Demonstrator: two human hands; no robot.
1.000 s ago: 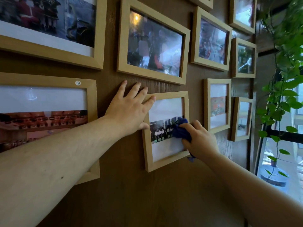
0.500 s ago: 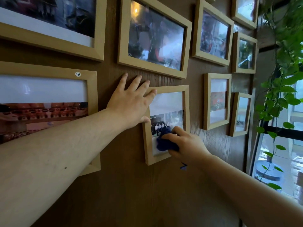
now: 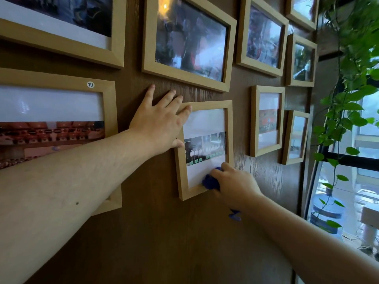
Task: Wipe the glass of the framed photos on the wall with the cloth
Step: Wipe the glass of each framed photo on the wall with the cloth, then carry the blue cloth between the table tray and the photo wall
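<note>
A small upright wooden photo frame (image 3: pixel 230 128) hangs on the dark wood wall at centre. My left hand (image 3: pixel 159 124) lies flat with fingers spread on the wall, its fingertips and thumb on the frame's upper-left edge. My right hand (image 3: pixel 233 184) is closed around a bunched blue cloth (image 3: pixel 209 181) and presses it on the lower right part of the glass. A loose end of the cloth hangs below my wrist.
Several more wooden frames surround it: a large one marked 19 (image 3: pixel 57 111) at left, a wide one (image 3: pixel 189 41) above, smaller ones (image 3: pixel 267 119) to the right. A trailing green plant (image 3: pixel 348 95) and a window (image 3: pixel 367 156) stand at the far right, with a water jug (image 3: pixel 326 212) below.
My right hand has carried the cloth from the middle right of the glass down to the lower part, then slightly right. My left hand stays on the frame's corner.
</note>
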